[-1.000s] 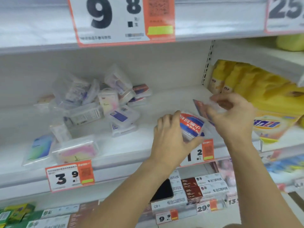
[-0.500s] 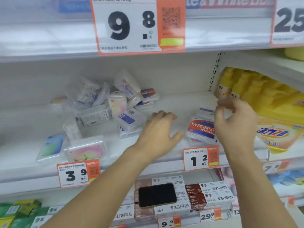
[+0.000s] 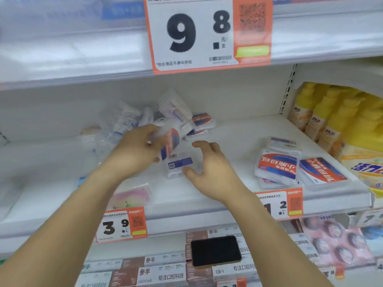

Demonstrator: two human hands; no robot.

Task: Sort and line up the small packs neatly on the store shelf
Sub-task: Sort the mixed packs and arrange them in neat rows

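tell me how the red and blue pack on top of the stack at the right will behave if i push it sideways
The red and blue pack looks like a flat, stiff clear plastic case, so it should slide rather than roll or bend. It lies crooked on another pack, so a push may slip it off. It is probably light.

I see a jumbled heap of small clear plastic packs [image 3: 165, 119] at the back of the white store shelf [image 3: 228, 129]. One red-and-blue labelled clear pack [image 3: 171, 142] is tilted up. To the right, three matching red-and-blue flat packs [image 3: 290, 166] lie overlapping near the front edge.
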